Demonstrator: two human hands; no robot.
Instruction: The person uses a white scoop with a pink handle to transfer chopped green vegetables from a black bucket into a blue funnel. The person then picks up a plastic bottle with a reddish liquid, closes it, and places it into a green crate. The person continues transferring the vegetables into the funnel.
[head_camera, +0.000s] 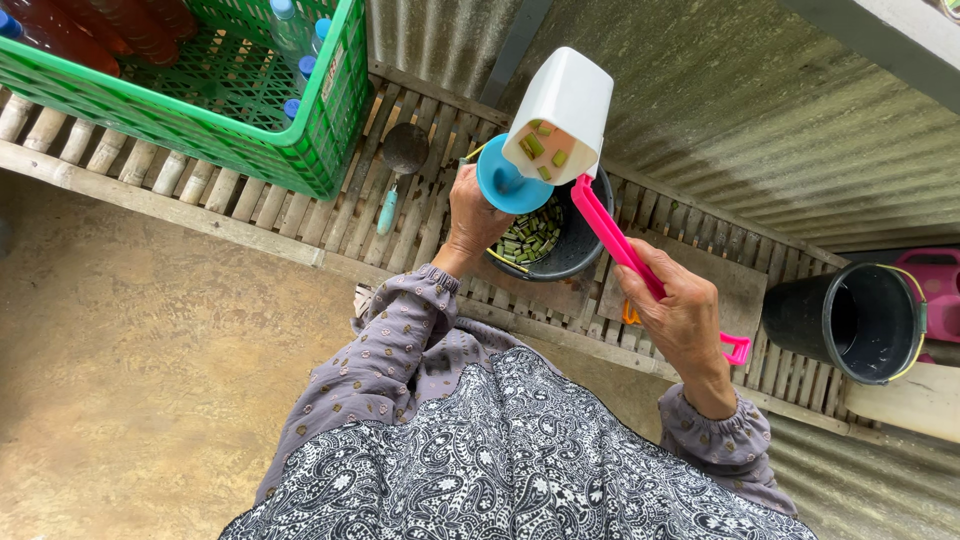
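The left hand (472, 215) is closed around the blue base (508, 182) of a white cup (562, 110), tipped mouth-down over a black bowl (560, 245), so the green cut pieces (540, 148) inside can drop onto those already in the bowl. The right hand (678, 315) grips a pink utensil (622, 250) by its handle; its far end reaches up to the cup's mouth, directly above the bowl

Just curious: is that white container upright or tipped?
Tipped: the white container has its open mouth facing down over the black bowl, green pieces showing inside.
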